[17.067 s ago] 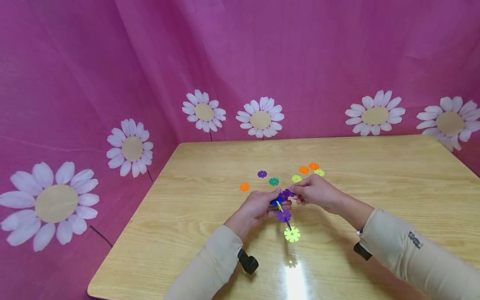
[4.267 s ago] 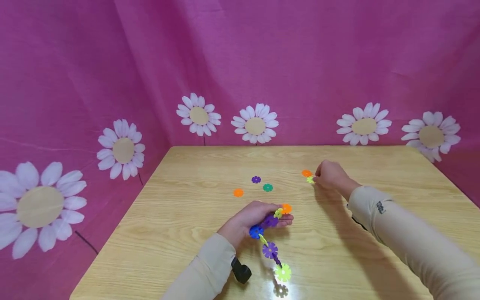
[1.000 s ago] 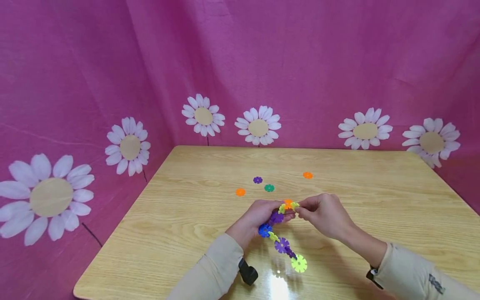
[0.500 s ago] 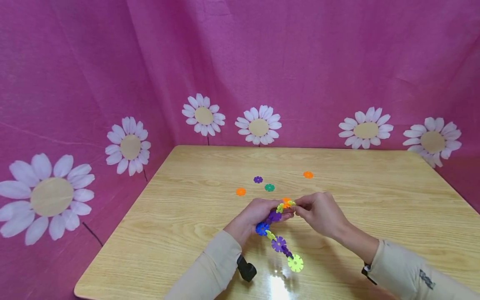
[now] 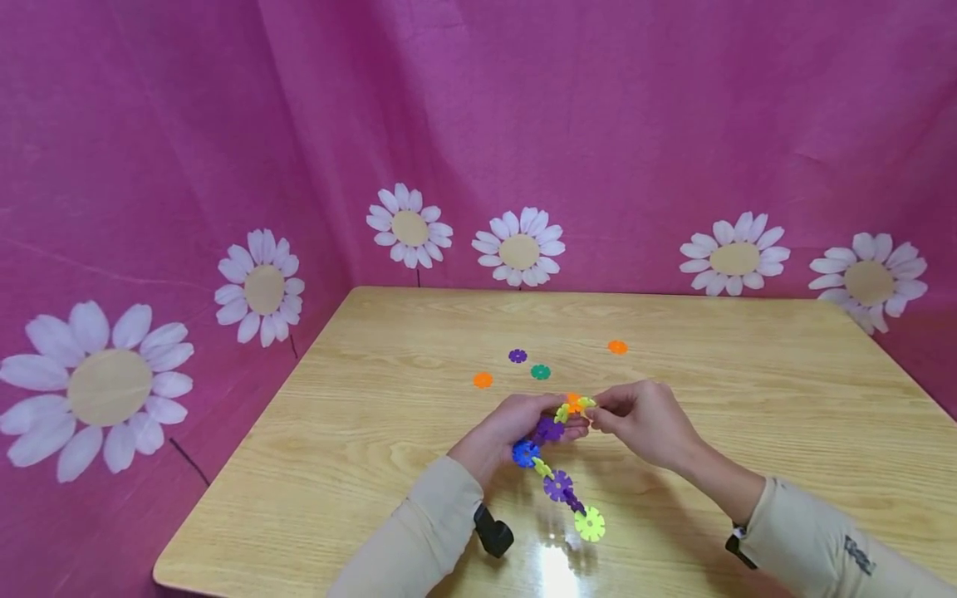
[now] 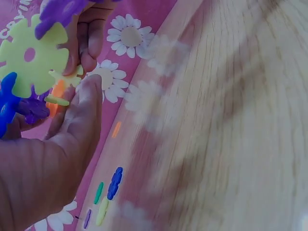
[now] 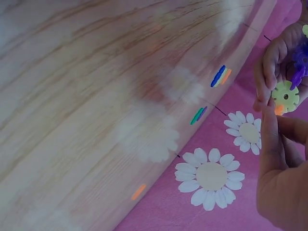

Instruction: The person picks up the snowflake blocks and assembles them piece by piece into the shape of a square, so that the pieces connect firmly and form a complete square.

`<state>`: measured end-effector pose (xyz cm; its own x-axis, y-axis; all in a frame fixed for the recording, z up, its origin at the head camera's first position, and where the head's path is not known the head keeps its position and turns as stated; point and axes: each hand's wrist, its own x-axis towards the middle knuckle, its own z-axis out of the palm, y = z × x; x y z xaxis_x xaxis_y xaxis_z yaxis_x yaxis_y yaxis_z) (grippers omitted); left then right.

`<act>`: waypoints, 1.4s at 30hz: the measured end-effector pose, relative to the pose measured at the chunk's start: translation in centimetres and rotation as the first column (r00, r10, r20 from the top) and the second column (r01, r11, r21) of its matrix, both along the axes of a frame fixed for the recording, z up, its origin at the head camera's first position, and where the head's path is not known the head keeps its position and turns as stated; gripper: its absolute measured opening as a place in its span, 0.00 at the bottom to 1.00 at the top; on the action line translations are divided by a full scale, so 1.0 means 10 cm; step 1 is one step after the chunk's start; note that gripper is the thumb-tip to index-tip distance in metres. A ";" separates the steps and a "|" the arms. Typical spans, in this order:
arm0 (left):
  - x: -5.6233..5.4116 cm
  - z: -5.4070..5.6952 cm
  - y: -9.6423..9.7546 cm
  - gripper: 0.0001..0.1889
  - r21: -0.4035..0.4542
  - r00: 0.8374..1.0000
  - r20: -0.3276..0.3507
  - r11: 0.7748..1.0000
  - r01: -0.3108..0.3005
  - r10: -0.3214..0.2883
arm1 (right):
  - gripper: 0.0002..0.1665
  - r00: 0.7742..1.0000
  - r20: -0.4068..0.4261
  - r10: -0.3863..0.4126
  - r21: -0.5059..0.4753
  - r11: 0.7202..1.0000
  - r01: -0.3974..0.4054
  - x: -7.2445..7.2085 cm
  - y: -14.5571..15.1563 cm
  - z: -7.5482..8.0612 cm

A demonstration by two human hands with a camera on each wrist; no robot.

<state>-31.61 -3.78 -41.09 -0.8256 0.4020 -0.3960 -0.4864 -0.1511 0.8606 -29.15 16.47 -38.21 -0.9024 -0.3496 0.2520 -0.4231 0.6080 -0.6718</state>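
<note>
A chain of interlocking plastic snowflake discs hangs from my left hand [image 5: 504,428], whose thumb and fingers grip it near its upper end. Down the chain come an orange disc [image 5: 573,401], a yellow one, purple ones, a blue disc [image 5: 526,453], a small yellow one, more purple ones [image 5: 557,486] and a bright yellow disc [image 5: 590,524] at the bottom. With thumb and forefinger my right hand [image 5: 650,425] pinches a yellow disc [image 5: 587,403] against the orange disc's edge. In the right wrist view both hands' fingertips meet around a yellow disc [image 7: 286,97] and the orange one.
Loose discs lie on the wooden table [image 5: 374,465] beyond the hands: orange [image 5: 483,379], purple [image 5: 517,355], green [image 5: 541,372] and another orange [image 5: 617,347]. In the left wrist view a blue disc [image 6: 115,183] lies there too. A pink flowered curtain [image 5: 613,124] stands behind.
Since 17.1 s ago the chain has gained yellow and orange discs. At 4.3 s my right hand was at a yellow disc on the table; now it holds one at the chain's end.
</note>
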 end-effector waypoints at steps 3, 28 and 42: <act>0.01 0.00 0.00 0.21 0.035 0.999 0.039 0.999 0.024 -0.026 | 0.06 1.000 0.004 -0.003 -0.002 1.000 0.003 -0.01 0.01 -0.01; 0.02 0.03 0.00 0.20 0.029 0.991 -0.070 0.992 0.120 -0.118 | 0.10 0.995 0.080 0.066 -0.050 0.997 -0.062 -0.04 0.09 0.01; 0.04 0.06 0.04 0.22 -0.109 0.963 -0.157 0.973 0.205 -0.221 | 0.06 0.914 0.236 0.329 -0.090 0.944 -0.317 -0.21 0.23 0.13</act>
